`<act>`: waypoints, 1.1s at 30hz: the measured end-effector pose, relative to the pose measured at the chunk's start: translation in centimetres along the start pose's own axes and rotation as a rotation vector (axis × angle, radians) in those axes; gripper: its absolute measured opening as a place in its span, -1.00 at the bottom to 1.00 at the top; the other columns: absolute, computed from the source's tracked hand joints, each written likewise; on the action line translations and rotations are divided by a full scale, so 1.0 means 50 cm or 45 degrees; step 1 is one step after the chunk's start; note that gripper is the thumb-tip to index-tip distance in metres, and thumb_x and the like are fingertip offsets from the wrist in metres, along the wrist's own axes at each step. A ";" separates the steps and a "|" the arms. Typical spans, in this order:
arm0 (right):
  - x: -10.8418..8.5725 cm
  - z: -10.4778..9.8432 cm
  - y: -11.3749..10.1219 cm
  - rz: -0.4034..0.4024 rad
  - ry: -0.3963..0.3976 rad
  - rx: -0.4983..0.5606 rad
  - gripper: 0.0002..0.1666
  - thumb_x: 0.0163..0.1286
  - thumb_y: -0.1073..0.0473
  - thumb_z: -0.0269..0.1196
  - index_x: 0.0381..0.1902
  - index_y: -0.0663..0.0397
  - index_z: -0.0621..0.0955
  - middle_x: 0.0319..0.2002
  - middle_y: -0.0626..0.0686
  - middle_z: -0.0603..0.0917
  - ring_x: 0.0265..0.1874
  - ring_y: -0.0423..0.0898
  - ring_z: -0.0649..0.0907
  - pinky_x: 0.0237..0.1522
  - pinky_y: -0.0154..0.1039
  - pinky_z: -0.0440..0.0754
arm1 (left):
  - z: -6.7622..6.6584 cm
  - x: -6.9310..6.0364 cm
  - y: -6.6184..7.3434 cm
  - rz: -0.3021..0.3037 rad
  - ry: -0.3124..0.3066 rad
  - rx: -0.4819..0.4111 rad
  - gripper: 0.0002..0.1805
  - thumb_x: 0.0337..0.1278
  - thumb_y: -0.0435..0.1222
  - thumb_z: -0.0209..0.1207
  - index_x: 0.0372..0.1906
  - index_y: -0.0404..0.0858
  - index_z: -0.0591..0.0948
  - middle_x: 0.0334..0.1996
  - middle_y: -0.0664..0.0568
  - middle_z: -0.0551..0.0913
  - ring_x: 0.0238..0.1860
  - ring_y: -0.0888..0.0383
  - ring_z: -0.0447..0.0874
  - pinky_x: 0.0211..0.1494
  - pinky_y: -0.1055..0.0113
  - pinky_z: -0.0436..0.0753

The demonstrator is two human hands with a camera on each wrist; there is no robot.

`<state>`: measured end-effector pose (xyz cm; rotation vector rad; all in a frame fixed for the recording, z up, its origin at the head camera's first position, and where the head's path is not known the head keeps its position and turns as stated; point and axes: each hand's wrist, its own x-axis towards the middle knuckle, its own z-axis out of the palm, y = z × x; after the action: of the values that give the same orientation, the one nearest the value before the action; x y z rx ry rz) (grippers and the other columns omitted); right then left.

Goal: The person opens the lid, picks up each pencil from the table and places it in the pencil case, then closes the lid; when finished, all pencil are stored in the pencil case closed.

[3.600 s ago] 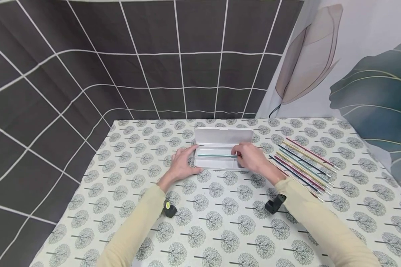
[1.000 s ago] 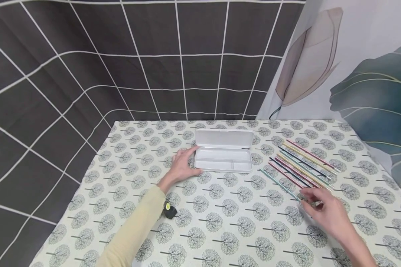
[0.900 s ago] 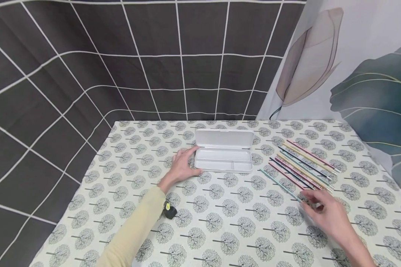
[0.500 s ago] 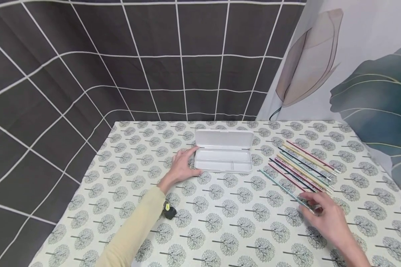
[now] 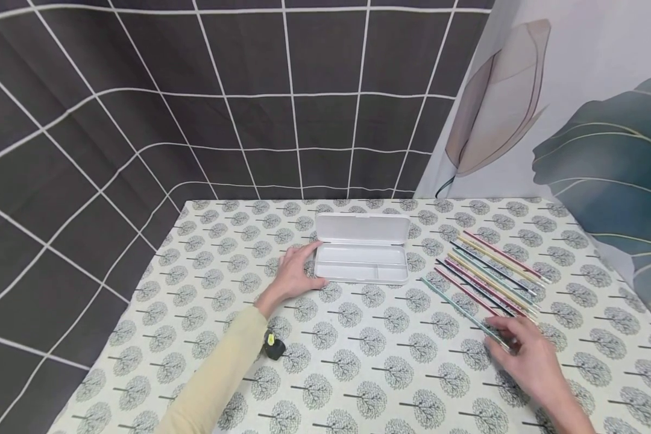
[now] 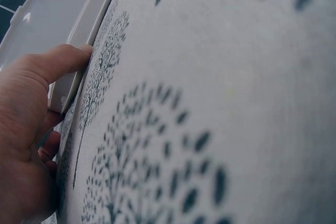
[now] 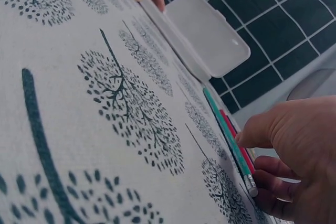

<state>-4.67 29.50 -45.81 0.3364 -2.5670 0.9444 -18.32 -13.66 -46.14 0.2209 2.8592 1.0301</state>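
A dark hanging cloth [image 5: 249, 120] with a white grid of lines covers the far side and the left of the room, its lower rows curving where it bends round the corner. On the right hangs a pale cloth [image 5: 591, 42] printed with large leaves, one brownish pink [image 5: 496, 96], one blue-green [image 5: 613, 175]. Below them spreads the tabletop [image 5: 358, 355], its off-white covering printed all over with small grey trees lying on their sides.

A person's two hands are over it. A pale yellow sleeve [image 5: 217, 367] covers the left arm, with a small black device [image 5: 274, 348] near the wrist. The left hand [image 5: 293, 276] grips the left end of a white pencil case [image 5: 347, 270], thumb at the front edge and forefinger at the back corner. The case sits just beyond the tabletop's middle, lid [image 5: 362, 228] raised; inside are a long rear compartment and a divided front one.

To its right, coloured pencils [image 5: 488, 279] in red, yellow, dark blue and green lie slanting, roughly side by side. Nearest the person is a green pencil [image 7: 227, 134] with a silver-banded eraser end. At that end, the right hand [image 5: 528, 355] has a slack grip: thumb and bent fingers stand apart around the pencil.
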 end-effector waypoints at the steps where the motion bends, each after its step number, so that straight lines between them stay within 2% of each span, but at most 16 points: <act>1: 0.000 0.001 0.001 -0.004 0.002 -0.003 -0.50 -0.15 0.50 0.51 -0.15 0.23 0.68 -0.33 0.06 0.58 -0.44 -0.33 0.48 -0.43 -0.59 0.43 | 0.000 0.000 0.000 -0.006 -0.003 -0.002 0.11 -0.20 -0.08 0.55 0.54 0.12 0.23 0.37 -0.07 0.37 0.29 -0.09 0.23 0.27 -0.16 0.32; 11: -0.003 0.004 0.007 -0.025 -0.019 -0.043 -0.49 -0.15 0.51 0.49 -0.14 0.24 0.68 -0.31 0.08 0.57 -0.40 -0.33 0.47 -0.42 -0.59 0.42 | -0.001 0.000 0.001 -0.001 -0.008 -0.018 0.11 -0.22 -0.10 0.56 0.54 0.11 0.24 0.36 -0.09 0.38 0.27 -0.09 0.23 0.26 -0.14 0.32; 14: -0.003 0.004 0.008 -0.022 -0.045 -0.066 -0.48 -0.15 0.51 0.49 -0.12 0.24 0.68 -0.29 0.11 0.58 -0.41 -0.32 0.46 -0.45 -0.52 0.46 | -0.001 0.000 0.000 0.004 -0.007 -0.017 0.10 -0.22 -0.09 0.56 0.54 0.10 0.25 0.36 -0.09 0.38 0.27 -0.09 0.24 0.27 -0.14 0.31; 20: -0.002 0.004 0.005 0.006 -0.110 -0.100 -0.47 -0.13 0.53 0.46 -0.09 0.25 0.69 -0.23 0.17 0.60 -0.44 -0.28 0.47 -0.52 -0.35 0.51 | 0.000 0.000 -0.001 0.008 -0.003 -0.018 0.10 -0.22 -0.09 0.56 0.54 0.11 0.25 0.36 -0.09 0.38 0.28 -0.09 0.24 0.27 -0.15 0.32; 33: 0.005 0.002 -0.001 0.104 -0.204 -0.176 -0.52 -0.05 0.55 0.41 -0.08 0.27 0.68 -0.26 0.13 0.57 -0.43 -0.15 0.52 -0.47 -0.27 0.51 | -0.002 0.000 0.000 0.020 0.001 -0.018 0.10 -0.23 -0.10 0.56 0.53 0.08 0.26 0.34 -0.11 0.39 0.25 -0.09 0.26 0.24 -0.13 0.34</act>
<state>-4.90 29.39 -45.75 0.2808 -2.7942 0.7904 -18.34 -13.72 -46.09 0.2424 2.8547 1.0532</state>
